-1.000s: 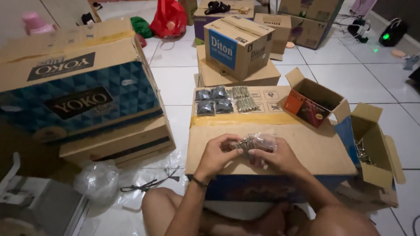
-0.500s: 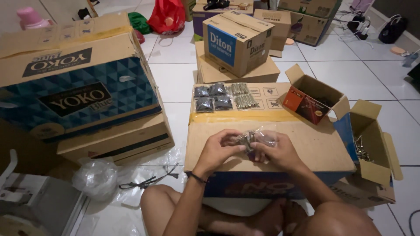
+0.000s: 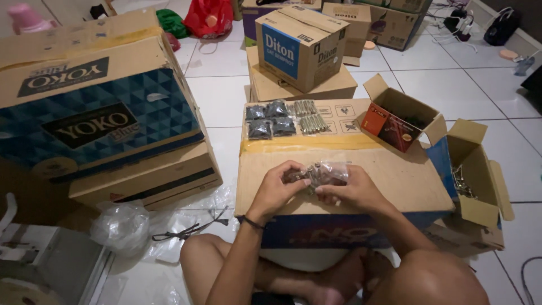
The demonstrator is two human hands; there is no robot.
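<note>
Head camera looked down on a person seated on a white tiled floor, both hands working over a large cardboard box (image 3: pixel 395 181) used as a table. The left hand (image 3: pixel 278 189) and the right hand (image 3: pixel 345 191) met at the centre of the box top, each pinched closed on a small clear plastic bag (image 3: pixel 326 173) holding a bundle of metal screws, the crinkly film bunched between the fingertips. To do this step well, it seemed wise to keep the bag mouth upward and grip the film rather than the sharp metal. At twelve o'clock from the hands lay four dark filled bags (image 3: pixel 270 118) and, beside them, loose rows of pale screws (image 3: pixel 309 116). At two o'clock stood an open orange carton (image 3: pixel 389 118); at three o'clock, an open brown carton (image 3: pixel 474 169) held more screws. At nine o'clock sat stacked boxes (image 3: pixel 107 113), one with a glossy blue triangle print.
</note>
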